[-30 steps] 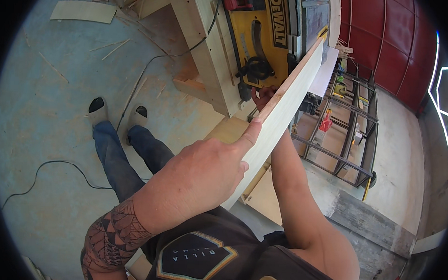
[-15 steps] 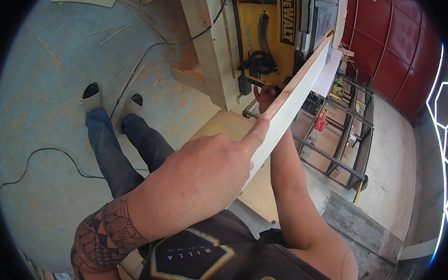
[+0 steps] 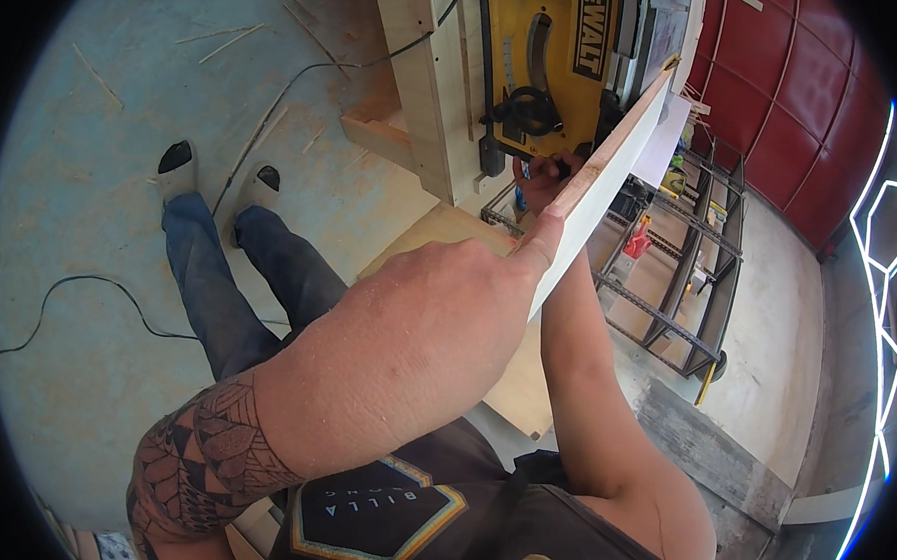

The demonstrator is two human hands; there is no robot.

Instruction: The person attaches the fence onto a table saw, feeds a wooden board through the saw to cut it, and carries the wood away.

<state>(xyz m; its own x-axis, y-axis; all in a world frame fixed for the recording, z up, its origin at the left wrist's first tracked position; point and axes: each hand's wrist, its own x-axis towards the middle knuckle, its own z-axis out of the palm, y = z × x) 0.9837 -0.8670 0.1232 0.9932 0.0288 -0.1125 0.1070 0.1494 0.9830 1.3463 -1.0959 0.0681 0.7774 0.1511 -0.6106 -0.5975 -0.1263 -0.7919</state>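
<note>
Advancing: plywood board (image 3: pixel 611 177), on edge, far end near the table saw's (image 3: pixel 573 105) top; less length shows below your left hand (image 3: pixel 476 301), suggesting a further-along feed. Left index extended on the board's edge, other fingers hidden. Right hand (image 3: pixel 543 184): fingers curled, grip unclear.

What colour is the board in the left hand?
The board is pale cream, with a pinkish-brown edge; best seen in the head view.
</note>
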